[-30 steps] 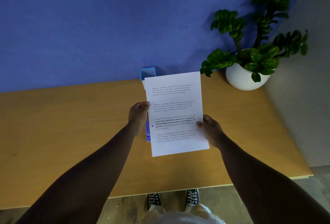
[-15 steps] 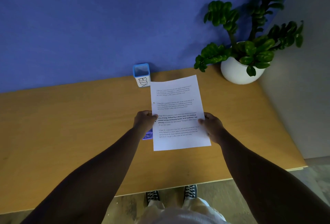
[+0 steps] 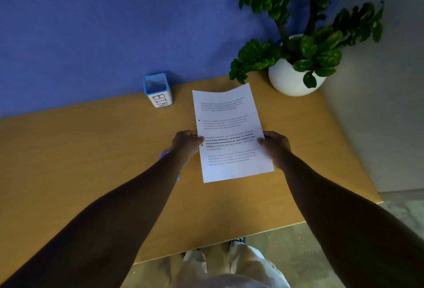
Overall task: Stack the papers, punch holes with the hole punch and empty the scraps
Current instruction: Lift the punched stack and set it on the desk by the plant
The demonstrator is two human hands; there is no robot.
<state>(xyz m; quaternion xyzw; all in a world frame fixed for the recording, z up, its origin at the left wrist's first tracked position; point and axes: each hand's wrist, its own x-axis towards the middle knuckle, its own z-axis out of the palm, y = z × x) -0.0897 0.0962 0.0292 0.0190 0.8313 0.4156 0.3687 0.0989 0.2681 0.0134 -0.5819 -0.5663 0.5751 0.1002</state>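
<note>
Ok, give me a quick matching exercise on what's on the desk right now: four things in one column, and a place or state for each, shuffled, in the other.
Things:
1. papers
2. BIN container
3. potted plant
4. hole punch

Places or states:
A. far right corner of the desk
B. mostly hidden under the left forearm, only purple bits showing
C. held at both side edges by the left hand and right hand
D. standing against the blue wall, left of the papers

Pairs: 1-C, 2-D, 3-A, 4-B
</note>
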